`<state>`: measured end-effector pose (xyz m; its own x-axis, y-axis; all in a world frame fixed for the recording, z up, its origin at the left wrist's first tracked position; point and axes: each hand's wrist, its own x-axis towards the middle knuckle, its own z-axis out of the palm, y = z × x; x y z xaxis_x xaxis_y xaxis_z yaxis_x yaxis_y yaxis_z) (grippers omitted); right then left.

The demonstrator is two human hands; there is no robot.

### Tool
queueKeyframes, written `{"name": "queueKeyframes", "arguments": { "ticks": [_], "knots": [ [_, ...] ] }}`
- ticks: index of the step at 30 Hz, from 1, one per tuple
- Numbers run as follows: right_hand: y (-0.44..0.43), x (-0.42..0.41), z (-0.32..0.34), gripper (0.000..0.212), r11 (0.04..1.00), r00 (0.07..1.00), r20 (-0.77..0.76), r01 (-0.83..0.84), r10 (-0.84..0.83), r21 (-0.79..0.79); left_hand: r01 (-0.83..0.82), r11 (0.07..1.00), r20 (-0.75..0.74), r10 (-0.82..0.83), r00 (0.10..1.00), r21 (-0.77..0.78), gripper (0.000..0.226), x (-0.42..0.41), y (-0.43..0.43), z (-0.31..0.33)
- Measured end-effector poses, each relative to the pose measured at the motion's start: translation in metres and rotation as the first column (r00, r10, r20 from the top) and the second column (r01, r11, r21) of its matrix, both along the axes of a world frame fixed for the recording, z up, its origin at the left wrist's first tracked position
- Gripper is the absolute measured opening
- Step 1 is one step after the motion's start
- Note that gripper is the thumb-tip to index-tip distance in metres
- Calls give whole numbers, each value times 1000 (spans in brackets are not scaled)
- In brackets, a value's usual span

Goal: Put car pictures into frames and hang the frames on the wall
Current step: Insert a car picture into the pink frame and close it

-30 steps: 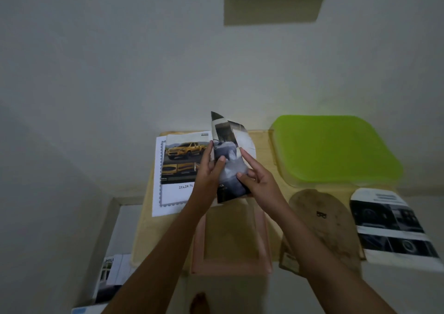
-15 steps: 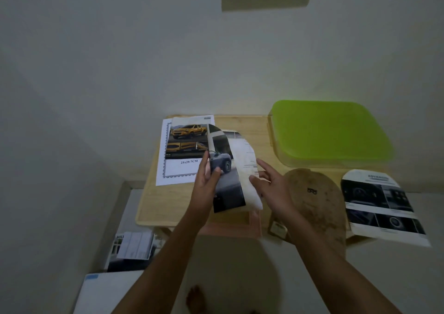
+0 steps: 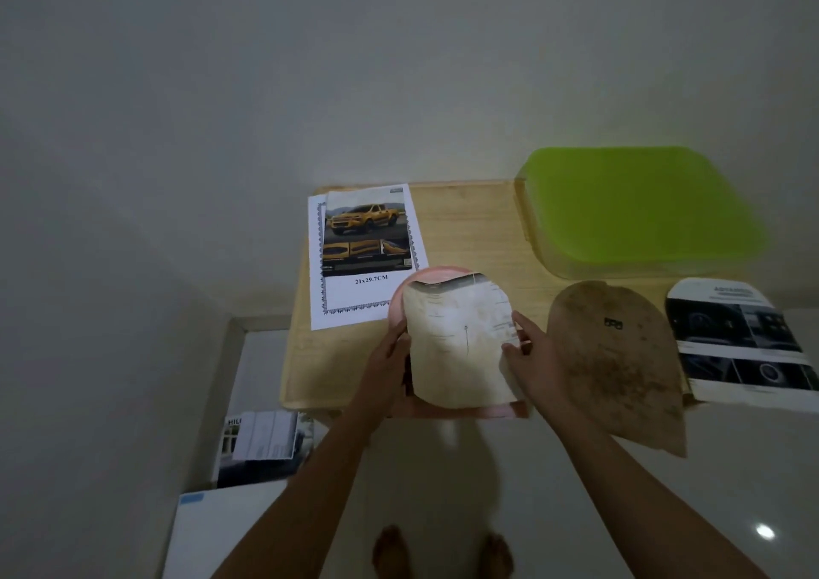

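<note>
My right hand pinches the right edge of the picture, with the thumb on top. My left hand lies along its left edge with rather straight fingers. In this dim light I cannot tell if it pinches the paper or only steadies it. The picture is face down, its pale back towards me, over the pink frame at the near edge of the table. It is not flat: the far end curls up and the middle bulges.

I judge that I am seating the picture into the frame. The paper is thin and curled, so if I push the two edges together it may crease. The arched top may also miss the curve of the frame and sit skewed. The frame lies right at the near table edge, so hard pressing on its near side could tip it to the floor. The board, just right of my right hand, hangs over that same edge. My forearm could knock it off when I reach for it.
</note>
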<state>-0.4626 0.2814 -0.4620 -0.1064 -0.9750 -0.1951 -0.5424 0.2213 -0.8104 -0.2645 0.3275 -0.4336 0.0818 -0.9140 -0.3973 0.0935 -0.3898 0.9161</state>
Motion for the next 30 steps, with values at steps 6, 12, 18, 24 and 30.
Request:
{"name": "queueKeyframes", "arguments": {
  "ticks": [6, 12, 18, 24, 30],
  "knots": [
    [4, 3, -15, 53, 999, 987, -162, 11, -5, 36, 79, 996, 414, -54, 909, -43, 30, 11, -5, -25],
    [15, 5, -21, 56, 993, 957, -289, 11, 24, 122, 178, 982, 755, -67, 652, -66, 43, 19, -9, -51],
    [20, 14, -19, 57, 995, 924, -373, -49, 80, 91, 247, 969, 761, -142, 633, -24, 49, 23, -3, -56],
    [18, 17, -18, 59, 992, 899, -420, -100, 125, 82, 243, 969, 764, -126, 633, -41, 53, 25, 0, -63],
    [14, 16, -27, 58, 989, 884, -445, -142, 146, 42, 222, 973, 774, -88, 627, -69, 50, 21, 2, -65]
  ]
}}
